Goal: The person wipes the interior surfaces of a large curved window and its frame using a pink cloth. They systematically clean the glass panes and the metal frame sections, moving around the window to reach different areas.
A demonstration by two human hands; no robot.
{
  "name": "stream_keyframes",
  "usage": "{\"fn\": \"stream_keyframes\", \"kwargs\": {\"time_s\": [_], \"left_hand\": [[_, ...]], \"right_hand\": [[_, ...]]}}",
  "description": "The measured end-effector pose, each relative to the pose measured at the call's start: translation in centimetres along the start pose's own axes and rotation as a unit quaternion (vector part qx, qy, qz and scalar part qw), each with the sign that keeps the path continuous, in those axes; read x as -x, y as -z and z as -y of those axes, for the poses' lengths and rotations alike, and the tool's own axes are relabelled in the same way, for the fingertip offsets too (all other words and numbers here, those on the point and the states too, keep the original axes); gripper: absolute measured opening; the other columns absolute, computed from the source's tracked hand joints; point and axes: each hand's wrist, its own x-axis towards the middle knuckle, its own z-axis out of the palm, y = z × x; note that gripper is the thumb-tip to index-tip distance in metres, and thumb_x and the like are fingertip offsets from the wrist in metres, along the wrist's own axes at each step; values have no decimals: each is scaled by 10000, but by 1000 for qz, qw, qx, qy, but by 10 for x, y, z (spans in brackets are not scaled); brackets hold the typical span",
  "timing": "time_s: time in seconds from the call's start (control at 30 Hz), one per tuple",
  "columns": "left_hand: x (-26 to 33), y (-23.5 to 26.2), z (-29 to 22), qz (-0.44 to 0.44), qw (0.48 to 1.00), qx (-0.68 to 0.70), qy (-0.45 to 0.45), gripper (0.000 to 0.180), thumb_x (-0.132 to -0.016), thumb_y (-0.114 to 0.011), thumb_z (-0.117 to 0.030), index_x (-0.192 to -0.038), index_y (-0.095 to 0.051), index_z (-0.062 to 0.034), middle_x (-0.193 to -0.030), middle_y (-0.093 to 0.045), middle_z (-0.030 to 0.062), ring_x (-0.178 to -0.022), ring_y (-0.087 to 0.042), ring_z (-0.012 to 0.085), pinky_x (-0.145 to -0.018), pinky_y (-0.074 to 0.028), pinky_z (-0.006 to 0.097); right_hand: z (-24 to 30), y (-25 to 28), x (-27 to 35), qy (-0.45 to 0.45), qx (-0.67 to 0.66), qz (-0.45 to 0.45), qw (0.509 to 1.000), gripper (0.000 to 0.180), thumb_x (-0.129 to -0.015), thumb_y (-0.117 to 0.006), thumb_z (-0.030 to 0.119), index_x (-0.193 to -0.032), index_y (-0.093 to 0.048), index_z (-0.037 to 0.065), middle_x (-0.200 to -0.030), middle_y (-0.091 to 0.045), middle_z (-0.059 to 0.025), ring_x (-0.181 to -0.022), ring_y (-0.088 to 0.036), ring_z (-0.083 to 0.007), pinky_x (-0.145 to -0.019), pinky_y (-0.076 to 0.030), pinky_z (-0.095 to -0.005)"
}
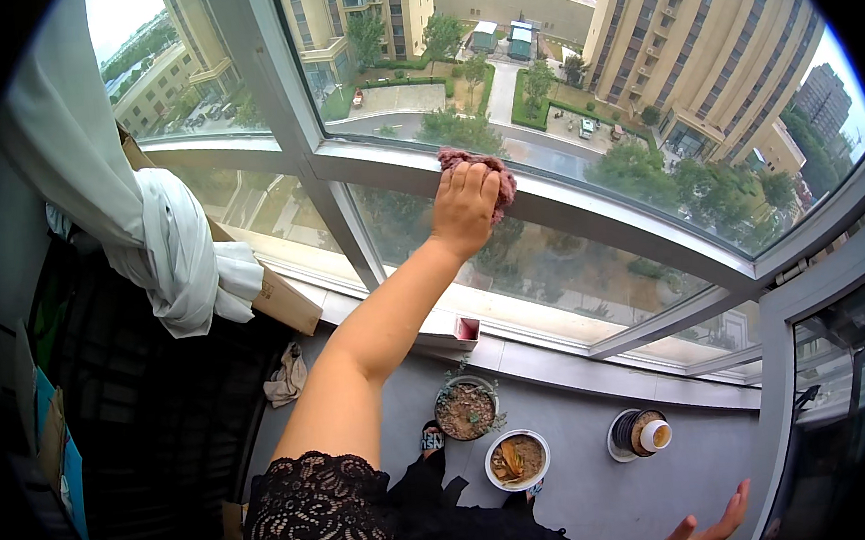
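Right at the bottom we're seeing our black lace sleeve, and down in the lower right corner our right hand is hanging free, fingers spread, palm up, holding nothing. Below us on the grey floor we're looking at a round pot of soil with a small plant, a white bowl just beside it, and further right a dark round thing with a white cup sitting on it. There's a crumpled beige rag lying by the dark rack on the left, and a brown cardboard piece leaning along the sill under a knotted white curtain. A small white box with a red end is resting on the ledge. Our left arm is stretching up and forward, nearly straight, and our left hand is pressing a pinkish-brown cloth flat against the grey window frame, fingers together over it. Beyond the glass we're seeing tall tan apartment blocks, trees and a road far below
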Motion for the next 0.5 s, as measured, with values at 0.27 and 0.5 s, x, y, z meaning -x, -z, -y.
{"fn": "stream_keyframes", "kwargs": {"time_s": [0.27, 0.5], "left_hand": [[40, 44, 190, 33, 993, -91, 61, 422, -802, -638, -124, -1199, -501, -82, -1228, -514, 120, -1211, -474, 340, -1034, -399, 451], [28, 51, 150, 82, 983, 4, 166, 440, -701, -682, -48, -1122, -556, -68, -1169, -560, 123, -1183, -496, 335, -990, -439, 438]], "right_hand": [[66, -4, -12, 11, -61, 74, 995, 570, -967, -606, 378, -1316, -506, -61, -1284, -567, -275, -1179, -536, -442, -1025, -408, -513], [66, -26, 1, -11, -208, 127, 970, 659, -977, -534, 471, -1403, -433, -22, -1402, -478, -228, -1250, -509, -344, -1040, -416, -457]]}}
